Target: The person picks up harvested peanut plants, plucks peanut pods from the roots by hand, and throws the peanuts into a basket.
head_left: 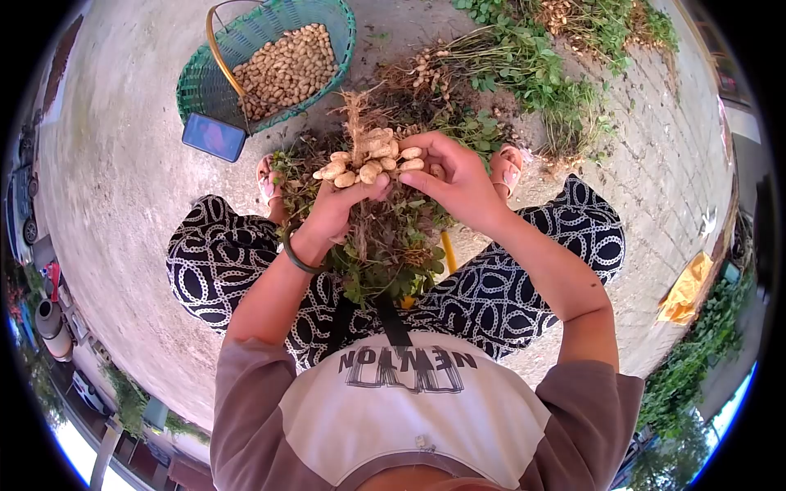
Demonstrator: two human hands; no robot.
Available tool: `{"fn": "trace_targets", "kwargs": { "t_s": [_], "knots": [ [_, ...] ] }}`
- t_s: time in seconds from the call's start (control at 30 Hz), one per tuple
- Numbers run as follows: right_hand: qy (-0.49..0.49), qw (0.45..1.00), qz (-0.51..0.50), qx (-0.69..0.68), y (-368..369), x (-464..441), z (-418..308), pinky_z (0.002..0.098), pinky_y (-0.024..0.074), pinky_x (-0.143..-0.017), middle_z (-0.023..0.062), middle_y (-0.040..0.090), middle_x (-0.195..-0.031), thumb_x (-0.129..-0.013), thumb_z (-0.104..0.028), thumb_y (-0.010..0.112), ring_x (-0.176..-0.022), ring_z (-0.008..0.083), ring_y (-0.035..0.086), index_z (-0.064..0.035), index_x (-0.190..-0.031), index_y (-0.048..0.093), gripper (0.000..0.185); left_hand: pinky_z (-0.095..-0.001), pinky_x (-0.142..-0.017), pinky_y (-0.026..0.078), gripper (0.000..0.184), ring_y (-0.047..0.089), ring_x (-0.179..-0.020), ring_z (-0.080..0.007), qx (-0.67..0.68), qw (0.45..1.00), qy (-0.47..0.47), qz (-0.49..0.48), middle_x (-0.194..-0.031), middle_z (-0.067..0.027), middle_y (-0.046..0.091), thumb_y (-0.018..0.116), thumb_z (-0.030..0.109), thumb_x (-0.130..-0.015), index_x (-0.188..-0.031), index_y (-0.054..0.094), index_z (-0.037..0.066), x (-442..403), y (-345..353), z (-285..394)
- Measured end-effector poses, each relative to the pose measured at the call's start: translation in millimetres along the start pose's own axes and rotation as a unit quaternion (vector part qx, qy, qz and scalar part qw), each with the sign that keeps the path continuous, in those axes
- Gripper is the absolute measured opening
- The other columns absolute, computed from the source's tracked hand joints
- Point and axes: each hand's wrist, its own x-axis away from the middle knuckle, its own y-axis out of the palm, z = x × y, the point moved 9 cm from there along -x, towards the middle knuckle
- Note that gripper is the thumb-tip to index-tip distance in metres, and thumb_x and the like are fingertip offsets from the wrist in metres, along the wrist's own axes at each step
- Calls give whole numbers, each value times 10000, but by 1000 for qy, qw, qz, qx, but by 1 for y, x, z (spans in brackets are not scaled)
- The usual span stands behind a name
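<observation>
A peanut plant (pixel 397 237) hangs root end up in front of me, its leafy stems down between my knees. Pale peanuts (pixel 372 153) cluster around its upright brown root (pixel 354 114). My left hand (pixel 342 204) is closed around the plant just under the cluster. At the cluster's right side my right hand (pixel 454 178) is closed, thumb and forefinger pinching peanuts at its edge. Beyond my hands, up and to the left, a green woven basket (pixel 192 90) holds a heap of loose picked peanuts (pixel 286 69).
A phone (pixel 214 137) leans at the basket's near side. Pulled peanut plants (pixel 540 78) lie on the concrete ground (pixel 115 164) at upper right, with more roots and leaves before my feet. A yellow cloth or bag (pixel 686 288) lies far right.
</observation>
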Motion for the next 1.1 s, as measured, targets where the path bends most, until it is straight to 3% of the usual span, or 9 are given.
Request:
{"fn": "trace_targets", "kwargs": {
  "t_s": [0.23,0.33,0.43,0.6,0.7,0.77,0.83,0.97,1.1],
  "knots": [
    [-13,998,-3,69,3,6,-9,231,453,-646,10,615,-881,-908,-38,625,-745,63,558,-41,-1128,543,234,-245,-633,432,141,540,-713,-79,-21,1000,-16,-3,-853,5,616,629,94,-913,-1028,619,14,-1,1,-9],
    [-70,991,45,108,4,7,-15,182,284,-529,-51,468,-757,-920,-46,597,-613,8,345,-42,-1080,543,168,-237,-602,396,113,498,-683,-63,9,1000,-6,-10,-830,10,592,601,90,-919,-1006,612,19,2,9,-4],
    [79,963,62,-252,-29,2,0,186,282,-493,-44,420,-717,-938,-64,497,-578,24,345,-62,-998,528,68,-234,-568,348,97,446,-660,-47,68,994,23,-77,-802,20,555,576,84,-920,-995,598,27,3,-1,0],
    [112,905,-100,-397,-2,4,2,231,245,-406,0,457,-728,-886,-285,528,-507,84,406,-80,-937,494,215,-231,-620,453,212,551,-729,-47,-38,999,14,-4,-887,-4,657,638,133,-925,-1101,625,15,5,-2,-2],
    [93,918,-75,-378,5,3,5,254,296,-424,32,547,-796,-910,-229,502,-578,140,518,-74,-948,527,161,-215,-648,468,232,576,-760,-56,-83,996,-17,30,-925,-4,660,637,117,-927,-1133,612,13,6,-3,-7],
    [-32,989,-51,-137,-2,0,-10,281,415,-503,47,598,-916,-922,-212,592,-627,178,571,-50,-1017,572,189,-210,-655,474,217,583,-768,-56,-78,997,-4,6,-928,9,656,626,115,-936,-1128,614,15,4,0,-10],
    [-225,954,-7,199,9,8,-43,285,463,-567,42,606,-928,-916,-199,645,-643,178,578,-48,-1055,594,211,-213,-644,468,205,573,-754,-50,-103,995,5,10,-917,15,649,621,111,-939,-1121,616,18,7,13,-4],
    [-76,994,-10,82,7,6,-23,280,454,-583,29,579,-777,-924,-167,662,-626,123,551,-45,-1083,608,207,-219,-616,449,195,544,-719,-45,-119,991,-65,0,-860,8,626,604,114,-950,-1118,595,17,9,12,-16],
    [29,926,-42,-374,-20,-4,-6,233,314,-456,45,572,-736,-1017,-284,492,-535,92,442,-8,-966,603,302,-225,-571,394,206,473,-665,-45,0,997,-62,-49,-800,29,563,613,113,-950,-1127,582,13,10,15,-15]
  ]
}}
